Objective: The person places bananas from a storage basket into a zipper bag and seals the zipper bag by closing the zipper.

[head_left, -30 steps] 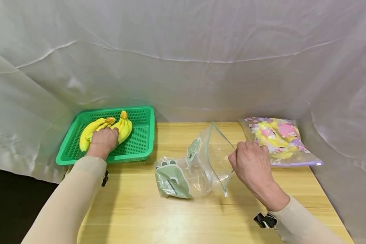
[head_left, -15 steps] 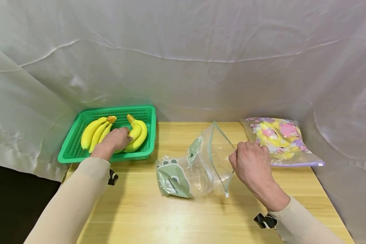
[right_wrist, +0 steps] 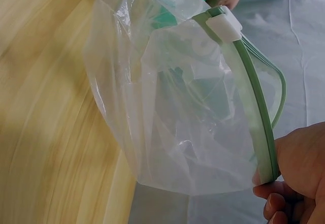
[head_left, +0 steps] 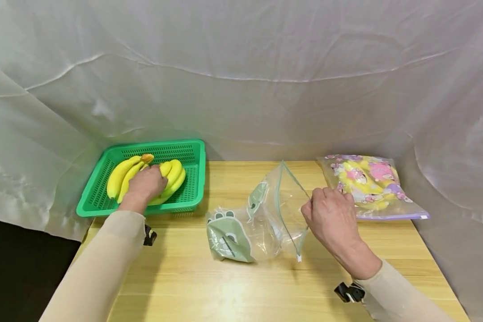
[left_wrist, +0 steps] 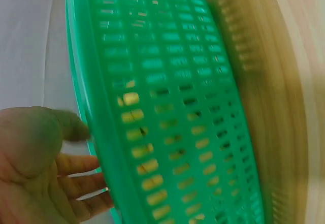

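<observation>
In the head view my left hand (head_left: 148, 184) reaches into the green basket (head_left: 187, 206), its fingers curled over the right-hand bunch of bananas (head_left: 176, 179). The stem of that bunch is hidden under the hand. A second bunch of bananas (head_left: 122, 176) lies just left of it, its stem pointing away. The left wrist view shows the thumb and fingers of this hand passing behind the basket rim, fingertips hidden. My right hand (head_left: 334, 219) pinches the green-edged mouth of a clear zip bag (right_wrist: 198, 107), whose mouth gapes towards the right. A green cartoon face (head_left: 229, 239) is printed on the bag.
At the back right of the wooden table (head_left: 229, 290) lies another zip bag (head_left: 370, 183), printed in pink and purple, with yellow things inside. Grey cloth (head_left: 241, 80) hangs behind and along the sides. The basket stands against the cloth at the back left.
The right-hand bunch of bananas shifted right, then turned under my left hand, so its stem no longer shows. My right hand and the clear zip bag have hardly moved.
</observation>
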`<action>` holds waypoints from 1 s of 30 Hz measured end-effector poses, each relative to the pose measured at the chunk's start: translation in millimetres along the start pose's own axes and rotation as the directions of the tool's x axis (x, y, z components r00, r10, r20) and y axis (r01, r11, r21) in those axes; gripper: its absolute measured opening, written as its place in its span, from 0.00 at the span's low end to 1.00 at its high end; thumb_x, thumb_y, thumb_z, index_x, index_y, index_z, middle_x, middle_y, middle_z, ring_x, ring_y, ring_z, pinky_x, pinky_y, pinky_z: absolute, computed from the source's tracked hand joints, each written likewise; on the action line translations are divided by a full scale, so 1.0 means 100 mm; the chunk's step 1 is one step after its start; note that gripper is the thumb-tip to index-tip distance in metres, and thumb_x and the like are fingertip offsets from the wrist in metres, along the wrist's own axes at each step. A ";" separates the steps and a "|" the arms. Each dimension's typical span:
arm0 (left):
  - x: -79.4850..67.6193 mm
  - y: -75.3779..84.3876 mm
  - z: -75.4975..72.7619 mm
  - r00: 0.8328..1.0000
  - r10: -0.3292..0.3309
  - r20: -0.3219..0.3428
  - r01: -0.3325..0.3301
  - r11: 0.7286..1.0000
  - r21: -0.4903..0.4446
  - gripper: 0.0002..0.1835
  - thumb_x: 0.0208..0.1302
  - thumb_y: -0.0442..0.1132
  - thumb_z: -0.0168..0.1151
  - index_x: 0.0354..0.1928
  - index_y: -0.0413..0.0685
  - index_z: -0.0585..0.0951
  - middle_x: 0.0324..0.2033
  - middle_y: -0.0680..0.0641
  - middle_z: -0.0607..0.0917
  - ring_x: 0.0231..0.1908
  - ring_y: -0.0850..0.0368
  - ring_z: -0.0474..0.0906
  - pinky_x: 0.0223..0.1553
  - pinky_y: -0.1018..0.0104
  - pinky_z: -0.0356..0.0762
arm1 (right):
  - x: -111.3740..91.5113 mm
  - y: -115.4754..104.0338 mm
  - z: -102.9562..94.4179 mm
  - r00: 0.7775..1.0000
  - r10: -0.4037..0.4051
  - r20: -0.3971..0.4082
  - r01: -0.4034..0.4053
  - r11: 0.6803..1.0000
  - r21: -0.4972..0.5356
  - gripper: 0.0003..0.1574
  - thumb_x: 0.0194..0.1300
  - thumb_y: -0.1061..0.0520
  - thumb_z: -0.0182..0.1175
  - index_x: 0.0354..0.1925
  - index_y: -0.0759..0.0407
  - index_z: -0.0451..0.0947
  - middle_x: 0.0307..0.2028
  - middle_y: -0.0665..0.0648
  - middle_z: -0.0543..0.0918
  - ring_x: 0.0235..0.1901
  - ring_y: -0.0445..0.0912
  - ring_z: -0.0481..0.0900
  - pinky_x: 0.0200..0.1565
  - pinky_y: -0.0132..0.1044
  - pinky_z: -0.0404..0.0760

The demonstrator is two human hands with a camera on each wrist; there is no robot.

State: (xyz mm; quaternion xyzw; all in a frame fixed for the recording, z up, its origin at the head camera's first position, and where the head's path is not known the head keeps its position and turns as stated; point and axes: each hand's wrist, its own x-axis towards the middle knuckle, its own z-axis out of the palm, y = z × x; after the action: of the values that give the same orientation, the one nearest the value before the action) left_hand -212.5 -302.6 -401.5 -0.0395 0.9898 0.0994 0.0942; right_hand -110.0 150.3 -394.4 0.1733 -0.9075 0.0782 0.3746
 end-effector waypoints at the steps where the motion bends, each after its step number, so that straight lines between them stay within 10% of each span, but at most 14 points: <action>1: 0.00 0.04 0.01 1.000 -0.013 -0.012 0.013 1.000 0.004 0.31 0.72 0.52 0.43 0.64 0.32 0.66 0.55 0.28 0.73 0.54 0.28 0.71 0.49 0.30 0.69 | 0.00 0.00 0.00 1.000 -0.001 0.001 0.001 1.000 -0.001 0.16 0.49 0.62 0.48 0.14 0.50 0.54 0.14 0.47 0.52 0.14 0.47 0.54 0.24 0.37 0.49; 7: 0.10 0.18 0.02 0.990 -0.135 -0.025 0.136 0.991 0.014 0.53 0.65 0.73 0.43 0.63 0.23 0.63 0.57 0.21 0.69 0.57 0.23 0.64 0.53 0.26 0.63 | -0.01 -0.02 0.00 1.000 -0.012 -0.015 0.012 1.000 -0.006 0.15 0.49 0.62 0.48 0.14 0.51 0.55 0.14 0.47 0.52 0.14 0.47 0.55 0.24 0.38 0.50; 12: 0.21 0.25 0.06 0.977 -0.213 0.027 0.213 0.977 0.017 0.56 0.63 0.71 0.48 0.66 0.19 0.57 0.62 0.18 0.61 0.63 0.21 0.56 0.59 0.26 0.57 | -0.03 -0.02 -0.01 1.000 -0.011 -0.011 0.011 1.000 -0.004 0.15 0.48 0.63 0.48 0.14 0.51 0.55 0.14 0.47 0.54 0.14 0.47 0.56 0.24 0.38 0.52; 25: 0.26 0.22 0.07 0.975 -0.201 0.092 0.202 0.979 -0.012 0.52 0.65 0.63 0.53 0.68 0.18 0.52 0.64 0.14 0.53 0.65 0.18 0.47 0.62 0.27 0.53 | -0.05 0.01 -0.03 1.000 0.010 0.000 -0.010 1.000 -0.001 0.14 0.48 0.63 0.49 0.14 0.51 0.56 0.15 0.46 0.52 0.13 0.46 0.55 0.24 0.37 0.49; 30: 0.22 0.29 0.03 0.989 -0.146 -0.003 0.146 0.989 0.003 0.54 0.59 0.64 0.60 0.65 0.20 0.53 0.62 0.15 0.56 0.63 0.18 0.50 0.60 0.26 0.55 | -0.07 0.02 -0.03 1.000 0.013 -0.003 -0.013 1.000 -0.004 0.14 0.48 0.63 0.49 0.14 0.51 0.56 0.15 0.46 0.53 0.14 0.46 0.54 0.24 0.37 0.49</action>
State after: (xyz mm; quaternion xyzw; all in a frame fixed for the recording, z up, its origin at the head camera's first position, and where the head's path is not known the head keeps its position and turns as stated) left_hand -236.2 -274.5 -403.4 -0.1119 0.9845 0.0903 0.1002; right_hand -104.2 154.6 -396.9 0.1666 -0.9083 0.0792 0.3756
